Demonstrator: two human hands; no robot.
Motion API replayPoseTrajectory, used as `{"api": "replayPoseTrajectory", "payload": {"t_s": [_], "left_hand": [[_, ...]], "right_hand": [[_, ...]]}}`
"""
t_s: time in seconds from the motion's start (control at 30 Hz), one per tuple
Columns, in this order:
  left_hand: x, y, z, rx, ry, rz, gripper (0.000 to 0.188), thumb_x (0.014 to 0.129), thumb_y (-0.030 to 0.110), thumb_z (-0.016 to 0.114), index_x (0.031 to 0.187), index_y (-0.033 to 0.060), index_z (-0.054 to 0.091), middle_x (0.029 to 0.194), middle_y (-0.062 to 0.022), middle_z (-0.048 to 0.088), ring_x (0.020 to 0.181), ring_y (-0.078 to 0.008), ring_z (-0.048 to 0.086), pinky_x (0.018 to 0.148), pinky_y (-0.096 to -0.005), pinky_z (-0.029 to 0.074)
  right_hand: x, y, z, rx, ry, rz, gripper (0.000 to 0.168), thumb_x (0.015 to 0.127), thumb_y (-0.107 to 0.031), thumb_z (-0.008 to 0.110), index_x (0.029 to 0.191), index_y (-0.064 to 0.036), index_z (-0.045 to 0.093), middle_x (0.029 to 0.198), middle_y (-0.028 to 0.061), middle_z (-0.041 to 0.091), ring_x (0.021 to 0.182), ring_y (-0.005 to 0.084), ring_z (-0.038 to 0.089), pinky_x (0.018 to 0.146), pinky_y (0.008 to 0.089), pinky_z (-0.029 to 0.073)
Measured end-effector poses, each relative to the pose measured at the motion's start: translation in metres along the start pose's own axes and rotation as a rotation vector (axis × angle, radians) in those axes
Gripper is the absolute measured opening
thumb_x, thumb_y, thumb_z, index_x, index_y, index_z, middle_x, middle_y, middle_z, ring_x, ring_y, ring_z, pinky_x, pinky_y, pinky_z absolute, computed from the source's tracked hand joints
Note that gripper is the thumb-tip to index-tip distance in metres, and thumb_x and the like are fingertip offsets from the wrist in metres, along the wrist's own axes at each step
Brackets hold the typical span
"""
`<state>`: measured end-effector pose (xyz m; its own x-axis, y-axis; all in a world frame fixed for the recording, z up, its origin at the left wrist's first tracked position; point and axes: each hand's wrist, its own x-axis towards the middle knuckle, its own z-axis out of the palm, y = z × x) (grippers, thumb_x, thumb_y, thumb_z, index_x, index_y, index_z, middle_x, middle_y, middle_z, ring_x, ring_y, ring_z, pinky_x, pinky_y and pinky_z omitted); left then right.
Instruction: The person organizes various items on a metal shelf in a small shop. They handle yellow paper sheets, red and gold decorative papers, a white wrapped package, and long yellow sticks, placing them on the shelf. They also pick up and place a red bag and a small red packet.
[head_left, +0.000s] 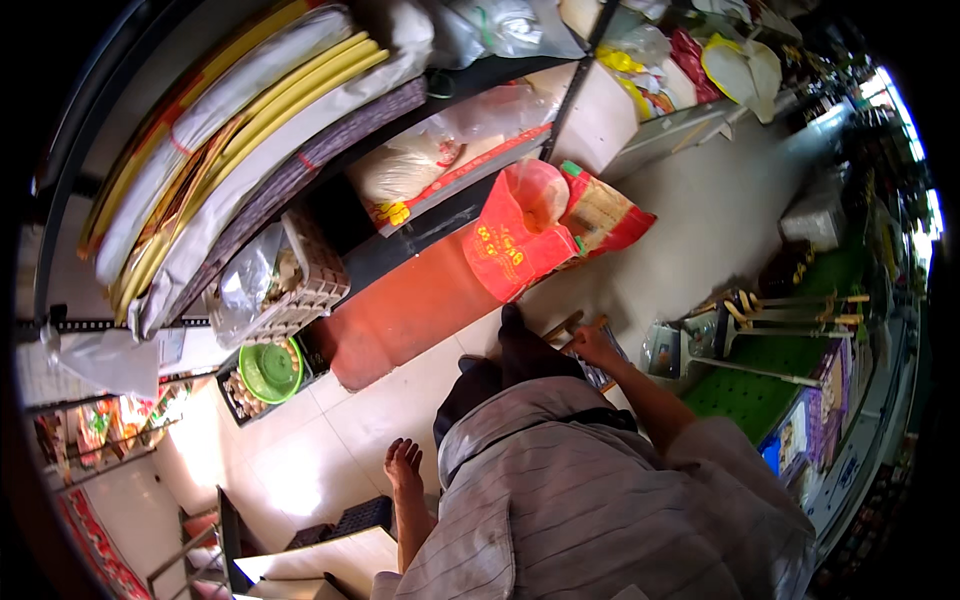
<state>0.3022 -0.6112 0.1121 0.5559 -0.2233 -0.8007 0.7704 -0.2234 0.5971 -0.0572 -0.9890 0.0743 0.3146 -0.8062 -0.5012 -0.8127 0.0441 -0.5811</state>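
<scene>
At my right side, my right hand (594, 345) is closed around a wooden-edged item (600, 373) with a dark patterned panel, perhaps a small folding stool; my forearm and trousers hide part of it. My left hand (403, 459) hangs over the tiled floor with its fingers slightly apart and nothing in it. Before my feet stands an open red sack (501, 238) bearing writing, with a pale scoop or bowl (534, 191) in its mouth. Against it leans a second red and tan bag (604, 214). A reddish-brown board (412, 307) lies on the floor beside them.
A shelf rack with long rolls (255, 150) of sheeting rises at the left. Below are a plastic basket (289, 292) and a green basin (271, 369) on a dark crate. Green-topped shelving (750, 382) with long-handled tools stands at the right. A pale tabletop (330, 562) lies behind my left hand.
</scene>
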Motion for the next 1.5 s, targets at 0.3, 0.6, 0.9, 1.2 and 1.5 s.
{"api": "replayPoseTrajectory", "payload": {"t_s": [0.3, 0.6, 0.9, 1.2, 1.5], "left_hand": [[0.009, -0.025, 0.009, -0.051, -0.062, 0.016, 0.042, 0.089, 0.022, 0.065, 0.124, -0.0011, 0.057, 0.11, -0.0157, 0.067, 0.096, -0.0277, 0.068, 0.081, -0.0373, 0.057], [0.016, -0.017, 0.014, -0.168, 0.052, 0.08, 0.036, 0.088, 0.018, 0.063, 0.121, 0.001, 0.059, 0.107, -0.0137, 0.068, 0.092, -0.0262, 0.068, 0.08, -0.0391, 0.057], [-0.008, -0.027, 0.009, -0.218, 0.281, 0.102, 0.035, 0.081, 0.004, 0.063, 0.116, -0.0033, 0.061, 0.088, -0.0116, 0.068, 0.078, -0.0224, 0.067, 0.071, -0.0342, 0.057], [-0.068, -0.072, 0.032, -0.44, 0.426, 0.012, 0.043, 0.084, 0.0, 0.056, 0.126, -0.006, 0.054, 0.098, -0.0169, 0.068, 0.082, -0.0272, 0.069, 0.072, -0.0361, 0.059], [-0.105, -0.114, 0.038, -0.677, 0.649, 0.119, 0.04, 0.09, 0.007, 0.054, 0.129, -0.0033, 0.052, 0.107, -0.014, 0.065, 0.092, -0.0264, 0.068, 0.076, -0.038, 0.059]], "right_hand": [[-0.001, -0.018, -0.012, 0.02, -0.118, -0.04, 0.015, 0.085, -0.01, 0.059, 0.097, -0.003, 0.063, 0.084, 0.0083, 0.066, 0.065, 0.0177, 0.067, 0.055, 0.0316, 0.054], [-0.029, -0.035, -0.036, -0.084, -0.399, -0.032, 0.037, 0.081, -0.005, 0.046, 0.108, -0.013, 0.069, 0.106, 0.0063, 0.065, 0.061, 0.0205, 0.065, 0.05, 0.0309, 0.053], [0.029, -0.074, -0.033, 0.026, -0.359, 0.062, 0.028, 0.081, -0.009, 0.061, 0.108, -0.001, 0.059, 0.078, 0.0131, 0.065, 0.059, 0.0215, 0.063, 0.048, 0.0336, 0.051], [0.134, -0.079, -0.015, -0.026, -0.574, -0.166, 0.025, 0.083, -0.007, 0.057, 0.107, -0.001, 0.058, 0.082, 0.0129, 0.065, 0.061, 0.0224, 0.066, 0.05, 0.0339, 0.055], [0.128, -0.156, 0.039, -0.202, -0.747, -0.246, 0.018, 0.09, -0.011, 0.057, 0.104, -0.001, 0.062, 0.083, 0.0101, 0.066, 0.066, 0.0189, 0.066, 0.053, 0.0309, 0.055]]}}
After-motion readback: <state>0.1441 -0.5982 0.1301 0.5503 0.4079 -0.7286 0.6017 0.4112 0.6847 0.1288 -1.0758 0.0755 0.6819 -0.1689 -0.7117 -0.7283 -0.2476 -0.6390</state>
